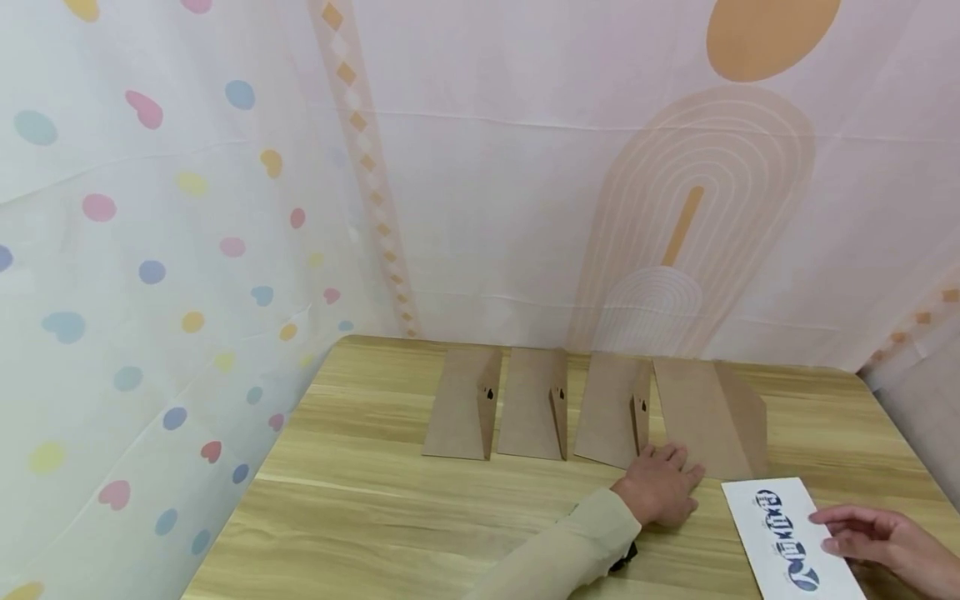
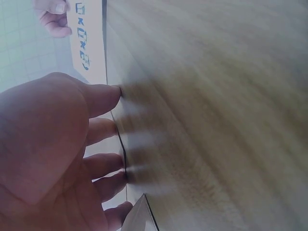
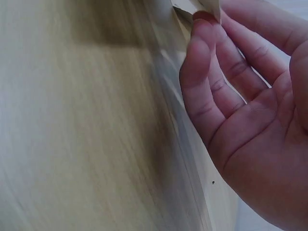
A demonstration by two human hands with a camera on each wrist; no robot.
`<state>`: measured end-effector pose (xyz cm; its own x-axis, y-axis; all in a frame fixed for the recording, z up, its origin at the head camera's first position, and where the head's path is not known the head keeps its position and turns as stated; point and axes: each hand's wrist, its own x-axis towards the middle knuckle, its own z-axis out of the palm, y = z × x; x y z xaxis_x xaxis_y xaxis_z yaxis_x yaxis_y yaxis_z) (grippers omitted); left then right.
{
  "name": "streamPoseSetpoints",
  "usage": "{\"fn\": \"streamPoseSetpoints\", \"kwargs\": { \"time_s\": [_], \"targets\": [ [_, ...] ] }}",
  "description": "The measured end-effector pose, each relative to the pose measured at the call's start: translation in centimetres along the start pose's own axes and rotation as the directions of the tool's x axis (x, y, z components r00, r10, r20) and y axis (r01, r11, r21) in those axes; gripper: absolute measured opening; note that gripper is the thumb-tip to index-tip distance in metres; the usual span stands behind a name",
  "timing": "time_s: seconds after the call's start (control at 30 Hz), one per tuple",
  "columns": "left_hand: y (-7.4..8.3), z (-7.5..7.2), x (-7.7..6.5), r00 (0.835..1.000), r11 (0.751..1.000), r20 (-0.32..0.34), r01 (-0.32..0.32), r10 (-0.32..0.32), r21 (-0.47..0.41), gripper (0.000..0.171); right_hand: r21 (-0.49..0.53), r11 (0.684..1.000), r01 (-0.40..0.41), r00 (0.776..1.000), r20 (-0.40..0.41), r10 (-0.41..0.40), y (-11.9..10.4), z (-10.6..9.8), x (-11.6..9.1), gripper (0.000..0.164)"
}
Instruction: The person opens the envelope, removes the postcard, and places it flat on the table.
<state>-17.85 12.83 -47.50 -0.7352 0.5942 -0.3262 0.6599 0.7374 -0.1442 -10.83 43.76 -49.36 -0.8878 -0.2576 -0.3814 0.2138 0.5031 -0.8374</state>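
Note:
In the head view my left hand [image 1: 662,487] lies at the lower left corner of the rightmost brown kraft paper envelope [image 1: 705,417], fingers spread and fairly straight. The left wrist view has those fingertips down at the tabletop, beside a folded paper edge [image 2: 139,214]. That envelope lies with its flap [image 1: 742,408] spread to the right. At the near right, my right hand [image 1: 885,542] pinches the right edge of a white card [image 1: 780,533] printed with dark blue lettering. Thumb and fingers meet on the paper [image 3: 207,6] in the right wrist view.
Three more brown envelopes, the left one [image 1: 457,408], the middle one [image 1: 528,408] and another [image 1: 607,408], line the back of the wooden table [image 1: 360,508]. Their right flaps stand partly raised, with small black marks. Patterned cloth [image 1: 487,208] hangs behind and at the left.

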Motion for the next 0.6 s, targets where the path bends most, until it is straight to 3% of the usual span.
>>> {"fn": "streamPoseSetpoints", "kwargs": {
  "time_s": [0.13,0.37,0.6],
  "targets": [
    [-0.01,-0.05,-0.06,1.0,1.0,-0.008,0.002,-0.002,0.01,0.052,0.01,0.999,0.034,0.999,0.028,-0.034,-0.46,0.17,-0.05,0.044],
    [0.0,-0.2,-0.14,1.0,1.0,-0.003,-0.001,0.001,0.017,0.052,0.009,0.998,0.068,0.994,0.081,-0.068,-0.79,0.04,0.17,0.043],
    [0.06,-0.11,-0.05,1.0,1.0,0.011,-0.009,0.009,0.014,0.053,-0.023,0.96,0.278,0.948,0.17,-0.27,-0.15,-0.05,0.55,0.037]
  ]
}}
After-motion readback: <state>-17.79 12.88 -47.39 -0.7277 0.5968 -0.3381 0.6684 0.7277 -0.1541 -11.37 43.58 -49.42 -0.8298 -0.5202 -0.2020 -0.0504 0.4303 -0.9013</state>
